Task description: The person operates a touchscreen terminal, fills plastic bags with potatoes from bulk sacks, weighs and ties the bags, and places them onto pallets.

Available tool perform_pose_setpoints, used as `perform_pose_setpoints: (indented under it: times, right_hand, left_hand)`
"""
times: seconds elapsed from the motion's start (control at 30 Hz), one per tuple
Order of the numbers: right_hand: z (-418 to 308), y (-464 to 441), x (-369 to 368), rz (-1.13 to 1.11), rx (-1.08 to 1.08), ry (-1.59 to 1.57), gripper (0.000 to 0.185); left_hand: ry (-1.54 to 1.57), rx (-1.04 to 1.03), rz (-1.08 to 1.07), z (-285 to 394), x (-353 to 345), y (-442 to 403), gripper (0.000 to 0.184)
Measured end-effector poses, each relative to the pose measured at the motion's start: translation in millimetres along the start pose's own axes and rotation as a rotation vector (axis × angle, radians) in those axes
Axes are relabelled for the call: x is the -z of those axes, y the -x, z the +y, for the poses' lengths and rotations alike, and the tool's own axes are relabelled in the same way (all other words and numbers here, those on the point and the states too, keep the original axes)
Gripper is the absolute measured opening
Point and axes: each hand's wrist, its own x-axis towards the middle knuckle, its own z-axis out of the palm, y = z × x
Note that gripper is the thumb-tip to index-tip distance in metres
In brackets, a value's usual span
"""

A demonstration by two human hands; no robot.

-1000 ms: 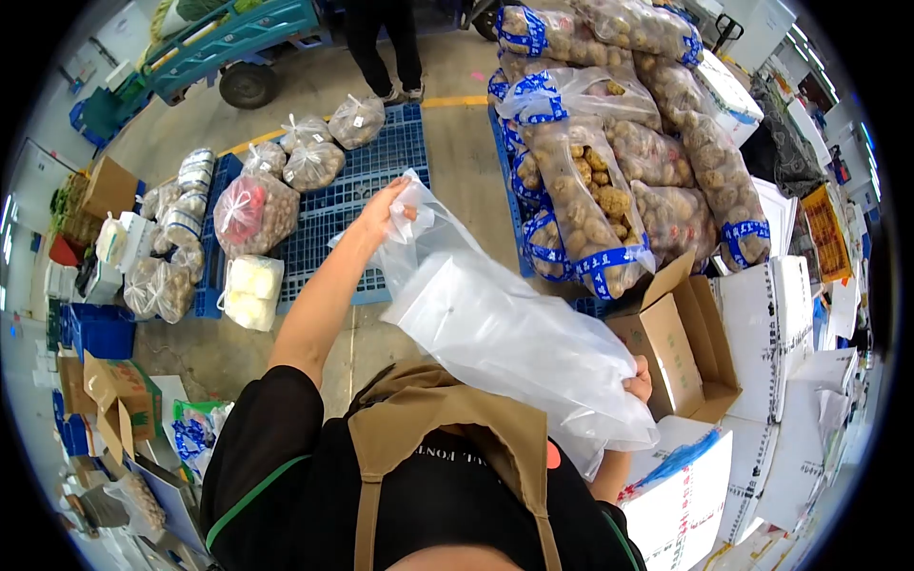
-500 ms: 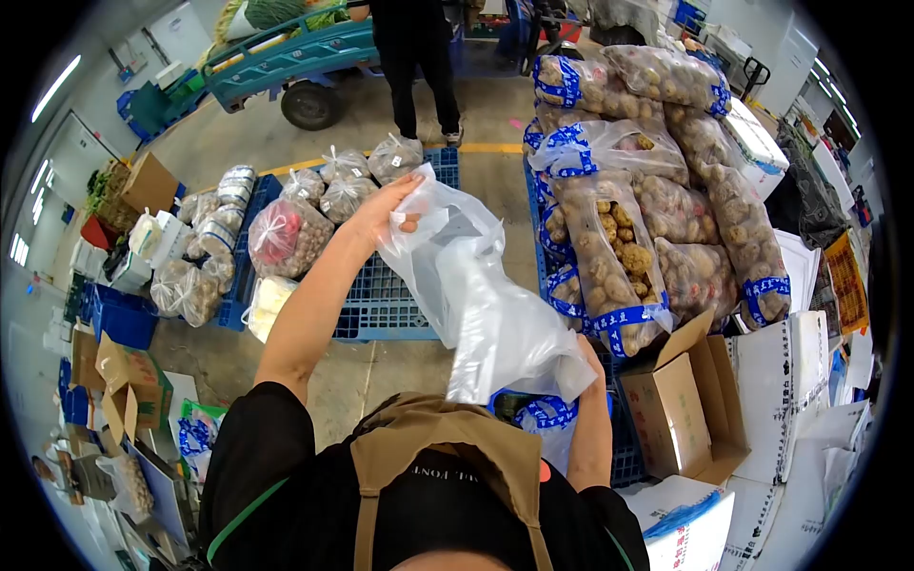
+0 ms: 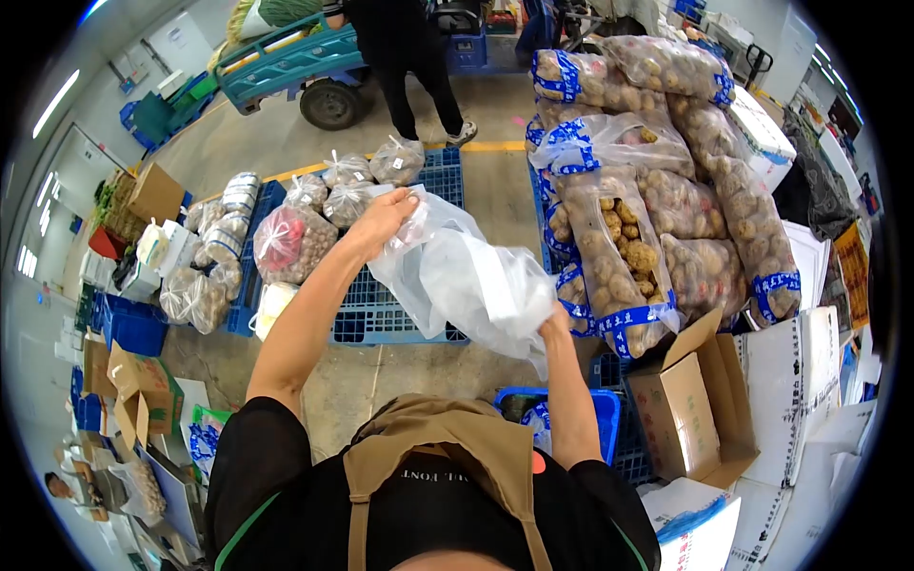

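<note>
A clear plastic bag [image 3: 457, 271] stretches between my two hands, crumpled and with nothing visible inside. My left hand [image 3: 383, 217] grips its upper left edge, closed around the plastic above the blue pallet [image 3: 381, 309]. At the lower right end, my right hand [image 3: 555, 325] is closed on the same bag, its fingers partly hidden by the film. Beyond my left hand stand several tied bags of round produce [image 3: 347, 202]. A large sack of potatoes [image 3: 624, 257], torn open on top, lies to the right of my right hand.
More potato sacks [image 3: 700, 271] are stacked on the right. An open cardboard box [image 3: 687, 409] and a blue crate [image 3: 606, 419] are near my right arm. A person in dark clothes [image 3: 405, 67] stands ahead beside a teal cart [image 3: 276, 62].
My right hand has moved up and slightly left, raising its end of the bag. My left hand has shifted a little lower. The person ahead has changed stance.
</note>
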Motion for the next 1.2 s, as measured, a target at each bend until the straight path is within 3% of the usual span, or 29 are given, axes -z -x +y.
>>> perform_pose_setpoints:
  times: [0.07, 0.1, 0.13, 0.2, 0.33, 0.37, 0.47, 0.5, 0.6, 0.63, 0.77, 0.87, 0.9, 1.0, 1.03, 1.13, 1.2]
  right_hand:
    - [22.2, -12.5, -8.3, 0.065, 0.023, -0.049, 0.034]
    - [26.1, -11.5, -27.6, 0.043, -0.023, 0.108, 0.038]
    - [29.0, -8.9, -48.4, 0.014, -0.066, 0.266, 0.042]
    - [-4.1, 49.0, -100.6, -0.163, -0.121, 0.131, 0.044]
    - [-30.1, 79.4, -122.2, -0.320, -0.151, 0.019, 0.043]
    - [-31.6, 81.2, -123.8, -0.346, -0.151, 0.006, 0.042]
    - [-26.4, 80.8, -123.7, -0.420, -0.089, -0.030, 0.040]
    - [-23.8, 79.0, -122.6, -0.444, -0.058, -0.042, 0.039]
    - [-18.4, 75.1, -116.5, -0.474, -0.016, -0.028, 0.039]
    - [-20.9, 80.0, -116.2, -0.510, -0.009, -0.080, 0.039]
    - [-22.4, 92.3, -104.6, -0.607, 0.042, -0.142, 0.045]
    - [-24.4, 98.1, -94.8, -0.631, 0.005, -0.247, 0.050]
    - [-25.1, 101.0, -94.2, -0.637, -0.023, -0.314, 0.052]
    - [-21.5, 108.8, -101.0, -0.694, 0.010, -0.174, 0.054]
    - [-24.6, 123.2, -111.7, -0.614, 0.025, -0.046, 0.053]
    - [-18.1, 135.5, -111.5, -0.751, 0.002, 0.039, 0.052]
    - [-22.7, 136.9, -93.3, -0.812, 0.034, 0.155, 0.048]
  left_hand:
    - [-0.185, -0.163, -0.089, -1.5, -23.5, 6.8, 0.042]
    - [-0.276, -0.246, -0.130, -4.6, -35.7, 10.4, 0.042]
    - [-0.275, -0.242, -0.201, -11.2, -44.8, 10.8, 0.042]
    - [-0.273, -0.237, -0.337, -29.1, -54.6, 4.1, 0.043]
    - [-0.727, -0.459, -0.121, -47.1, -48.6, -2.8, 0.051]
    - [-0.844, -0.454, -0.064, -49.1, -48.4, -1.4, 0.066]
    - [-0.864, -0.491, -0.249, -57.8, -51.2, 6.0, 0.072]
    - [-0.967, -0.428, -0.263, -58.4, -54.6, 9.5, 0.057]
    - [-1.059, -0.337, -0.069, -87.7, -50.9, -0.3, 0.037]
    - [-1.031, -0.402, 0.035, -86.0, -52.2, 5.7, 0.024]
    - [-0.863, -0.391, 0.105, -73.4, -47.3, 19.6, 0.026]
    - [-0.814, -0.524, 0.322, -74.0, -50.6, 22.6, 0.036]
    - [-0.759, -0.449, 0.263, -71.8, -48.8, 25.7, 0.052]
    - [-0.844, -0.567, -0.090, -77.1, -73.8, 51.0, 0.058]
    - [-1.083, -0.429, -0.120, -72.8, -87.7, 61.7, 0.064]
    - [-1.137, -0.398, 0.165, -107.1, -80.4, 43.7, 0.043]
    - [-0.965, -0.527, 0.239, -111.2, -67.7, 41.1, 0.029]
